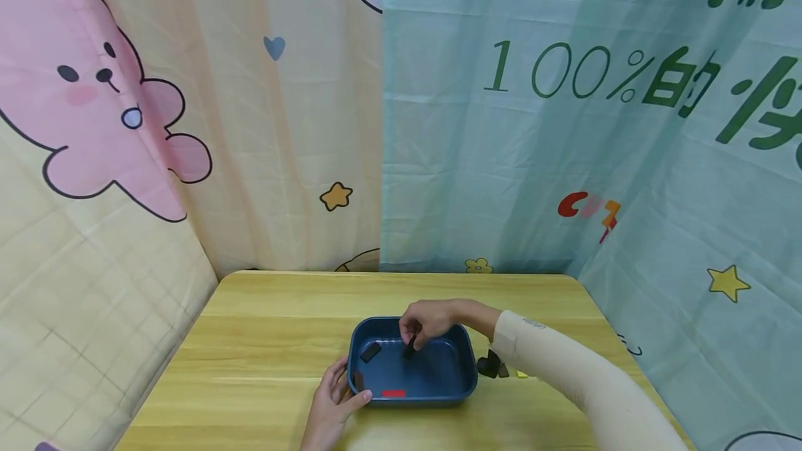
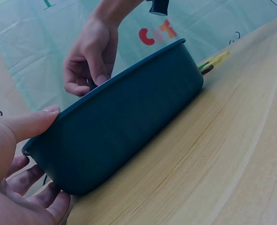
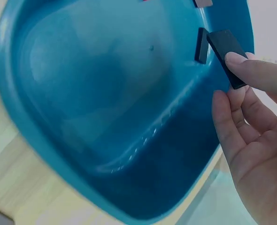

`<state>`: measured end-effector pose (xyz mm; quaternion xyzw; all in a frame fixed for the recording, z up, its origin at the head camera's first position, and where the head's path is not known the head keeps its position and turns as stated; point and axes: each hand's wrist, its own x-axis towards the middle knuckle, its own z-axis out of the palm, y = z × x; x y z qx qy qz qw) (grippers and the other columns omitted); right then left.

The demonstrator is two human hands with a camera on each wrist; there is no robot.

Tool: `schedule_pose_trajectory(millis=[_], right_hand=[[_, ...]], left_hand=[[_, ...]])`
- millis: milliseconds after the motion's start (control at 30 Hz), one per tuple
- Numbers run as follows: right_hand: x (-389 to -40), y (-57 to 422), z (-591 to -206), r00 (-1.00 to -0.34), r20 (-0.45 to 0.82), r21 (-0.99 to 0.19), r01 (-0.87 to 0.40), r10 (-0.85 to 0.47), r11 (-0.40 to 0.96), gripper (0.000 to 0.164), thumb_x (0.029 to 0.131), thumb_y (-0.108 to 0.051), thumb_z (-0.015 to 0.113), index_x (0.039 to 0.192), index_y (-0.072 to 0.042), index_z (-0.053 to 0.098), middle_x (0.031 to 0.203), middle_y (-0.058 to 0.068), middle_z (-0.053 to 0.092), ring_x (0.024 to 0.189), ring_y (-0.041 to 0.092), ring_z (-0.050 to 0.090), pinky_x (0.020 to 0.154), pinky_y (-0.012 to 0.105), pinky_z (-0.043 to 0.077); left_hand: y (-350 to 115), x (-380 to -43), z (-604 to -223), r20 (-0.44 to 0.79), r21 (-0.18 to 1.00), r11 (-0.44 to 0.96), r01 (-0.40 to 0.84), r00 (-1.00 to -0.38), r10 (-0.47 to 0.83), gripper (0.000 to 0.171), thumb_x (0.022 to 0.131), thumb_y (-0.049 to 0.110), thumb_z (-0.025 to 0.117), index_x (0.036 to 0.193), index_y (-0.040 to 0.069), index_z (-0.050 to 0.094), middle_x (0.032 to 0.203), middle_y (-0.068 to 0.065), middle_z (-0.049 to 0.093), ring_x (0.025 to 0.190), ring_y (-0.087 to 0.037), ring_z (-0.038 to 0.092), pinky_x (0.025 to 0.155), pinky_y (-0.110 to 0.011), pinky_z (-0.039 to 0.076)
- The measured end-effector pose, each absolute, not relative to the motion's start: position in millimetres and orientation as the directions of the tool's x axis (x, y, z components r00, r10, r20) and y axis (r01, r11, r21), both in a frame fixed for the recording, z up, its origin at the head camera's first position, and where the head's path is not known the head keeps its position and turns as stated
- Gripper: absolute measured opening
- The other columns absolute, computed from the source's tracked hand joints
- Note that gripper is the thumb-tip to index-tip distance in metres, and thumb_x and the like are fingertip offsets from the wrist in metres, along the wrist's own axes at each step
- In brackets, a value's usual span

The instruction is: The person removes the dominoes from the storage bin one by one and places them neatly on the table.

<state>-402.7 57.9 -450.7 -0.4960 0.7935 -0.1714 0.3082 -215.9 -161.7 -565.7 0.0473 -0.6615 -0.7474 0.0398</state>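
A dark blue plastic basin (image 1: 432,401) with rounded corners stands on the table. My left hand (image 1: 336,395) grips its near left corner, thumb over the rim and fingers against the outer wall, as the left wrist view shows. Over the inside of the basin, my right hand (image 1: 431,318) pinches a flat black rectangular block (image 3: 223,44) between thumb and fingers. A second black block (image 1: 371,351) lies on the basin's floor toward the left. Near my left hand, inside, is a brown block (image 1: 358,381). Along the front inner side sits a red block (image 1: 393,393).
Just right of the basin, several dark pieces (image 1: 489,365) and a yellow piece (image 1: 522,374) lie on the wooden table (image 1: 276,326), partly hidden by my right sleeve (image 1: 557,360). Printed curtains (image 1: 301,124) hang behind the table and at both sides.
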Motion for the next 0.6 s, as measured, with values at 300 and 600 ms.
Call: schedule_pose_trajectory(millis=[300, 600], right_hand=[[-400.9, 79.7, -440.0, -0.359, -0.284, -0.610, -0.647, -0.889, 0.456, 0.018, 0.091, 0.004, 0.075, 0.092, -0.012, 0.069, 0.078, -0.009, 0.058, 0.069, 0.006, 0.050, 0.065, 0.021, 0.047], [-403.3, 108.0, -436.9, -0.437, -0.230, -0.643, -0.602, -0.870, 0.473, 0.016, 0.092, 0.003, 0.074, 0.094, -0.012, 0.068, 0.082, -0.007, 0.061, 0.071, 0.007, 0.052, 0.066, 0.023, 0.048]], left_hand=[[-161.6, -215.1, -565.7, -0.002, 0.994, -0.110, 0.011, -0.993, -0.117, 0.086, 0.088, 0.000, 0.080, 0.154, -0.011, 0.027, 0.158, -0.036, 0.030, 0.144, -0.050, 0.034, 0.114, -0.048, 0.040], [-163.0, -215.2, -566.9, -0.005, 0.992, -0.128, 0.009, -0.994, -0.112, 0.086, 0.088, -0.001, 0.080, 0.156, -0.009, 0.028, 0.159, -0.035, 0.029, 0.145, -0.051, 0.031, 0.110, -0.045, 0.046]])
